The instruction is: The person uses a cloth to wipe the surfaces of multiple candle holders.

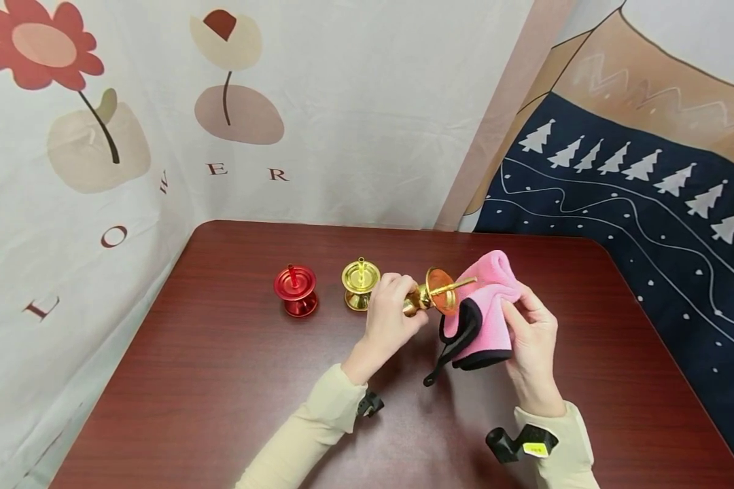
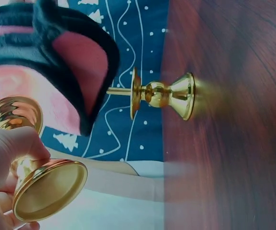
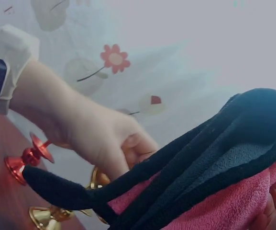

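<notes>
My left hand (image 1: 394,309) grips a gold candle holder (image 2: 51,189) by its stem, tilted so that its disc and spike point to the right. The rim of its open base faces the left wrist camera. My right hand (image 1: 533,333) pinches a folded pink cloth (image 1: 489,316) with black edging and a black loop. The cloth is up against the disc and spike of the gold candle holder. In the right wrist view, the cloth's black edging (image 3: 252,124) covers much of the holder.
A red candle holder (image 1: 295,291) stands left of my hands on the brown table (image 1: 220,380). Close to my left hand stands a gold one (image 1: 361,282). The left wrist view has an upright gold candle holder (image 2: 159,93) beyond the cloth. Patterned curtains (image 1: 367,122) hang behind.
</notes>
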`<state>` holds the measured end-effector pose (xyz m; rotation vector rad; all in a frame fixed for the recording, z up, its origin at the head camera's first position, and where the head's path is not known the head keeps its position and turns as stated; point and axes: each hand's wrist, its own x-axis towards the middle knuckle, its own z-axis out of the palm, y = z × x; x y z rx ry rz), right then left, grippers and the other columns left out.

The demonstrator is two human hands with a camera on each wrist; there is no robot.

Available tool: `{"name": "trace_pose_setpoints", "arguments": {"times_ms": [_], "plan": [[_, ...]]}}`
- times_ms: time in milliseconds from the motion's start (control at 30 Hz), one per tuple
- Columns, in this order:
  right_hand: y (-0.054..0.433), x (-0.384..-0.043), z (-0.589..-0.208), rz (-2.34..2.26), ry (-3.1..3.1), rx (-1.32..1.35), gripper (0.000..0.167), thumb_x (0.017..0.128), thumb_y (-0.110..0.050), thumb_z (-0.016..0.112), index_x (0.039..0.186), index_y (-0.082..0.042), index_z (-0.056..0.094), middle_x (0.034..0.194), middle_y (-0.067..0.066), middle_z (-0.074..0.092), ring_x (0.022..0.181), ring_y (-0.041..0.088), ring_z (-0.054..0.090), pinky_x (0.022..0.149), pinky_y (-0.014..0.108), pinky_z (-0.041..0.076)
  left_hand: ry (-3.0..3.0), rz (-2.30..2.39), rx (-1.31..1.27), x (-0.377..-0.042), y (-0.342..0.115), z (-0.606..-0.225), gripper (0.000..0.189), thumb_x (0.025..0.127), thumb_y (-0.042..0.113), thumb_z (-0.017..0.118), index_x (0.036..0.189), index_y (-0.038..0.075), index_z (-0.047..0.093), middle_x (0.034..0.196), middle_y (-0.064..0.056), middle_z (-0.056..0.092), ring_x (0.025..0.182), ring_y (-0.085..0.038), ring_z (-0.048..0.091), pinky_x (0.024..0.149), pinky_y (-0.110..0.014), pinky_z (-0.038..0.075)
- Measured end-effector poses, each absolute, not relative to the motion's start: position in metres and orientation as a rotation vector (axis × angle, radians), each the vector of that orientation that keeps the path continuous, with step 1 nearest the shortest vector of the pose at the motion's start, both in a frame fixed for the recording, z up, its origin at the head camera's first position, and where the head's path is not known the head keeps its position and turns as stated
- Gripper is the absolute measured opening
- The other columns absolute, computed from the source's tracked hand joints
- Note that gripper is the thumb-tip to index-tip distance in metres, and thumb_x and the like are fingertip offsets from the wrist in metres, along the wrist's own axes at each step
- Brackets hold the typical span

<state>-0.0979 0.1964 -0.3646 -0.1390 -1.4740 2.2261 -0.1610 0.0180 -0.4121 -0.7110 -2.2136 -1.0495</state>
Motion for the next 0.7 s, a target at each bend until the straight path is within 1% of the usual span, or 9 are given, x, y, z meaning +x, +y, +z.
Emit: {"name": "trace_pose_setpoints", "arguments": {"times_ms": [33, 133, 200, 300, 433, 600, 667, 700], "plan": [[0.197, -0.097, -0.364, 2.224, -1.478, -0.138, 0.026, 0.084, 0.014, 0.056, 0.093, -0.004, 0.072, 0.078, 0.003, 0.065, 0.063, 0.01, 0.054, 0.051, 0.018, 0.046, -2.209, -1.068, -0.692, -0.161, 0.017, -0.412, 0.032, 0.055, 0.007, 0.077, 0.076, 0.008, 0.053, 0.075, -0.003, 0.056, 0.086, -0.022, 0.052, 0.075, -0.039, 0.042], [0.198, -0.095, -0.366, 2.194, -1.554, -0.141, 0.029, 0.083, 0.015, 0.056, 0.092, -0.006, 0.072, 0.078, 0.002, 0.064, 0.066, 0.01, 0.053, 0.053, 0.018, 0.046, -2.187, -1.116, -0.651, -0.162, 0.017, -0.412, 0.033, 0.055, 0.006, 0.077, 0.078, 0.007, 0.054, 0.077, -0.005, 0.057, 0.088, -0.023, 0.052, 0.076, -0.04, 0.042], [0.196, -0.095, -0.369, 2.175, -1.624, -0.139, 0.032, 0.081, 0.017, 0.056, 0.091, -0.009, 0.072, 0.08, 0.0, 0.065, 0.071, 0.01, 0.054, 0.056, 0.018, 0.046, -2.168, -1.14, -0.641, -0.162, 0.017, -0.41, 0.033, 0.057, 0.006, 0.078, 0.08, 0.007, 0.055, 0.078, -0.005, 0.058, 0.088, -0.023, 0.052, 0.077, -0.04, 0.042], [0.192, -0.095, -0.376, 2.185, -1.686, -0.106, 0.038, 0.08, 0.019, 0.055, 0.093, -0.012, 0.072, 0.089, -0.002, 0.065, 0.082, 0.01, 0.055, 0.064, 0.017, 0.048, -2.143, -1.15, -0.637, -0.161, 0.02, -0.406, 0.033, 0.059, 0.007, 0.079, 0.081, 0.006, 0.055, 0.078, -0.005, 0.059, 0.088, -0.023, 0.052, 0.077, -0.04, 0.042], [0.186, -0.096, -0.382, 2.212, -1.693, -0.005, 0.042, 0.081, 0.02, 0.054, 0.1, -0.014, 0.071, 0.099, -0.002, 0.065, 0.091, 0.01, 0.057, 0.071, 0.019, 0.05, -2.127, -1.115, -0.617, -0.16, 0.024, -0.403, 0.033, 0.059, 0.008, 0.08, 0.081, 0.006, 0.055, 0.078, -0.004, 0.061, 0.088, -0.023, 0.053, 0.077, -0.039, 0.042], [0.179, -0.092, -0.383, 2.237, -1.732, 0.121, 0.04, 0.088, 0.011, 0.051, 0.113, -0.016, 0.065, 0.102, -0.004, 0.064, 0.089, 0.007, 0.06, 0.073, 0.019, 0.051, -2.121, -1.04, -0.59, -0.16, 0.027, -0.401, 0.032, 0.061, 0.009, 0.08, 0.081, 0.006, 0.055, 0.078, -0.004, 0.061, 0.087, -0.022, 0.052, 0.076, -0.038, 0.042], [0.177, -0.091, -0.381, 2.22, -1.775, 0.154, 0.036, 0.091, 0.007, 0.048, 0.119, -0.012, 0.06, 0.104, -0.003, 0.063, 0.089, 0.007, 0.059, 0.072, 0.019, 0.051, -2.118, -1.023, -0.589, -0.16, 0.028, -0.4, 0.031, 0.061, 0.01, 0.079, 0.08, 0.006, 0.055, 0.078, -0.004, 0.061, 0.087, -0.022, 0.051, 0.076, -0.038, 0.041], [0.176, -0.09, -0.381, 2.19, -1.805, 0.162, 0.035, 0.091, 0.007, 0.047, 0.121, -0.008, 0.057, 0.106, -0.002, 0.062, 0.091, 0.007, 0.058, 0.076, 0.019, 0.05, -2.115, -1.018, -0.589, -0.16, 0.028, -0.4, 0.03, 0.061, 0.01, 0.079, 0.079, 0.007, 0.055, 0.077, -0.004, 0.06, 0.087, -0.022, 0.051, 0.076, -0.038, 0.041]]}}
